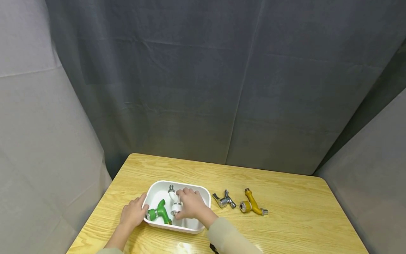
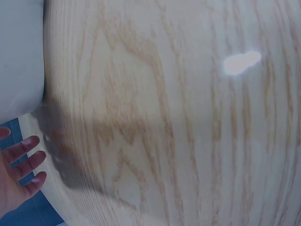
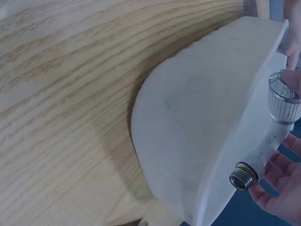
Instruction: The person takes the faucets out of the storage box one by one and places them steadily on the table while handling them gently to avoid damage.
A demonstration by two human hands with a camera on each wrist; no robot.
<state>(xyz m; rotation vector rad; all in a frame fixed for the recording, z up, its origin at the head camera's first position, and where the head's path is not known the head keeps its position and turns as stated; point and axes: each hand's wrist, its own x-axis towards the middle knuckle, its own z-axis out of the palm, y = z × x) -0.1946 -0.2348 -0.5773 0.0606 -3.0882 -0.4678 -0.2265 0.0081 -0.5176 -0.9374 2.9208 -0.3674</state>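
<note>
In the head view a white plastic basin (image 1: 187,230) stands at the left of the table. Inside it, a green faucet (image 1: 162,212) lies at the left, beside a white faucet (image 1: 173,197) with metal ends. My right hand (image 1: 191,204) reaches over the basin and holds the white faucet, thumb by its knob. The right wrist view shows the fingers along its body and the threaded end (image 3: 243,177) pointing outward. My left hand (image 1: 133,212) rests at the basin's left rim. Its fingers (image 2: 29,162) look spread and loosely bent in the left wrist view.
Right of the basin, a chrome faucet (image 1: 224,200) and a yellow faucet (image 1: 253,204) lie on the wooden table (image 1: 295,211). A small black thing (image 1: 213,248) shows by the right sleeve. Grey curtain (image 1: 190,88) hangs behind, with pale cloth at both sides.
</note>
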